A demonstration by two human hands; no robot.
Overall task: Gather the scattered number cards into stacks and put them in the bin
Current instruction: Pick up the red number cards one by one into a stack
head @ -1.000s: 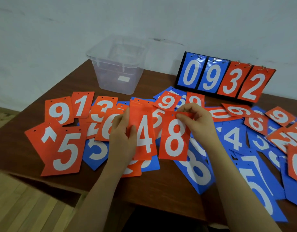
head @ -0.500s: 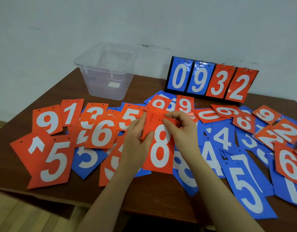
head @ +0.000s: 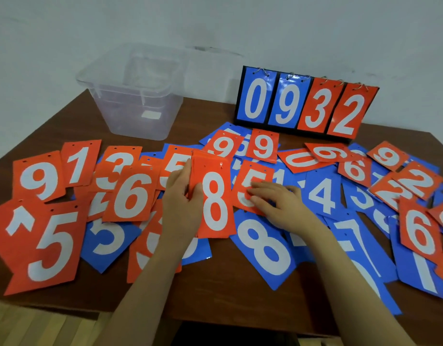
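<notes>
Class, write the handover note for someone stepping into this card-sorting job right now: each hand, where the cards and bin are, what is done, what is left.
Left hand: grips a small stack of red cards with an 8 on top, held just above the table.
Right hand: fingers laid flat on a red 5 card beside the stack, not yet lifted.
Bin: clear plastic, at the back left of the table, no cards visible in it.
Done: one red stack begun.
Left: the red and blue cards spread across the table need stacking and binning. The scoreboard reading 0932 stands at the back.
</notes>
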